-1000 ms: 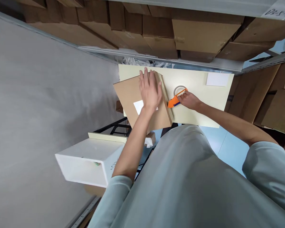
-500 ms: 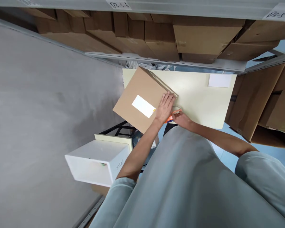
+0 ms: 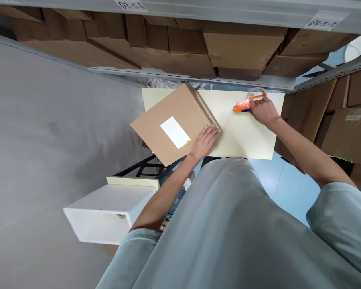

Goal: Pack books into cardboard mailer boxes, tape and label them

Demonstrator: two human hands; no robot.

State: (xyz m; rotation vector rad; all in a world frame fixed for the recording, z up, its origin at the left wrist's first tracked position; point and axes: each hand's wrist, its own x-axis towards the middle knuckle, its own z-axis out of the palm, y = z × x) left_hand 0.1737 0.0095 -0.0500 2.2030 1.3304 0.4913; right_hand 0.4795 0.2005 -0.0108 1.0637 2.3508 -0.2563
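A brown cardboard box (image 3: 156, 126) with a white label (image 3: 175, 132) on top lies turned at an angle at the left of the pale table (image 3: 228, 140). My left hand (image 3: 205, 140) rests flat on its top, near the right corner, fingers stretched out. To the right, over the table's far right part, my right hand (image 3: 264, 111) is closed around the handle of an orange tape dispenser (image 3: 243, 106). A roll of tape shows as a pale ring at its far side. The dispenser is apart from the box.
Beyond the table, a metal shelf (image 3: 198, 80) holds several cardboard boxes (image 3: 243, 50). More cartons (image 3: 345, 132) are stacked at the right. A white open bin (image 3: 108, 212) stands at the lower left, near the grey wall (image 3: 48, 152).
My right hand has moved away from the box's near right side, to the right and farther out, with the tape dispenser in it. The left hand stays flat on the box.
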